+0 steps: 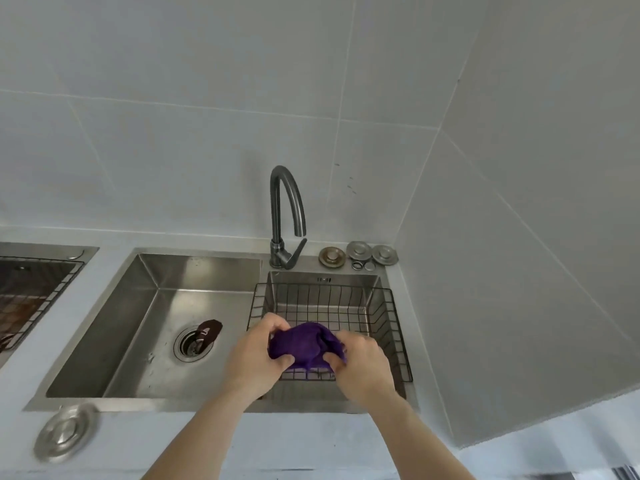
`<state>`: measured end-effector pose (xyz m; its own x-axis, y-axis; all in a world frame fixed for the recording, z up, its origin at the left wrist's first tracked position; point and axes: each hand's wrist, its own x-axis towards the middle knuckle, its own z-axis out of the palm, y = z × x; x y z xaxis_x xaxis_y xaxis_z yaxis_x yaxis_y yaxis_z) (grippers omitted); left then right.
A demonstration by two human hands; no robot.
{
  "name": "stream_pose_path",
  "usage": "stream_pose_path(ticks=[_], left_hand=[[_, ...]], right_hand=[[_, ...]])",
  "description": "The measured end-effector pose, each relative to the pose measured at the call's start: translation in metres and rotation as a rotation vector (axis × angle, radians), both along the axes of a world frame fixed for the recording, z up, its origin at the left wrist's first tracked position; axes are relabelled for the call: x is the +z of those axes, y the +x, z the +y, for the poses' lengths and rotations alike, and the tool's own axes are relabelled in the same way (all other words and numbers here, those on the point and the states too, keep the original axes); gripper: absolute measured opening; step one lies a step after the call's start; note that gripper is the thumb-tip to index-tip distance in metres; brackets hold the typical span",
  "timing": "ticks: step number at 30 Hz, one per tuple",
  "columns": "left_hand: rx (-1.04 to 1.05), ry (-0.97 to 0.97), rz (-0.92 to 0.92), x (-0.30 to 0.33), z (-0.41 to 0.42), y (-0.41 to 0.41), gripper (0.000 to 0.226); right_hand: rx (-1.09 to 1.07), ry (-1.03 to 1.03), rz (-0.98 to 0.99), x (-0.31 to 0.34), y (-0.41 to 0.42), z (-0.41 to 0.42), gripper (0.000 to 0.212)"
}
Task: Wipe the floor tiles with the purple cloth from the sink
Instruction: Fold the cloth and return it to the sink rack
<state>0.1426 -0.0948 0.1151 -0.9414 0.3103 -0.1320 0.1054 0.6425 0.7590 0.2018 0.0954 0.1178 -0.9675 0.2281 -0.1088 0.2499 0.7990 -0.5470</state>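
The purple cloth (304, 346) is bunched up between both hands, held over the black wire basket (391, 327) in the right bay of the steel sink (114, 341). My left hand (256, 355) grips its left side, with fingers curled over the top and thumb beneath. My right hand (360, 362) clutches the cloth's right side. Both forearms reach in from the bottom edge. No floor tiles are in view.
A dark curved faucet (287, 220) stands behind the sink. Several metal drain covers (360, 254) lie on the back ledge, and another (65, 431) at the front left. A brown object (209, 330) lies by the drain (192, 342). Tiled walls close in behind and to the right.
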Motion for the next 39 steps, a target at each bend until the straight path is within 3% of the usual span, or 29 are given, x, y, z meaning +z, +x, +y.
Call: stream_pose_path(ticks=[9,17,21,27,39], left_hand=[[-0.033,-0.104,-0.085,-0.074,0.058,-0.088,0.053],[-0.108,-0.245,-0.197,-0.128,0.087,-0.115,0.053],[-0.165,-0.384,-0.145,-0.149,0.093,-0.115,0.06],[-0.267,-0.53,-0.156,-0.159,0.087,-0.115,0.081],[-0.216,-0.484,-0.083,-0.105,0.072,-0.096,0.066]], right_hand=[[-0.041,-0.037,-0.079,-0.073,-0.091,0.054,0.012],[-0.019,0.002,-0.119,-0.126,-0.113,0.074,0.054],[0.106,0.121,-0.222,-0.153,-0.111,0.081,0.071],[0.204,0.124,-0.342,-0.172,-0.105,0.075,0.067],[0.095,0.123,-0.272,-0.127,-0.086,0.086,0.058]])
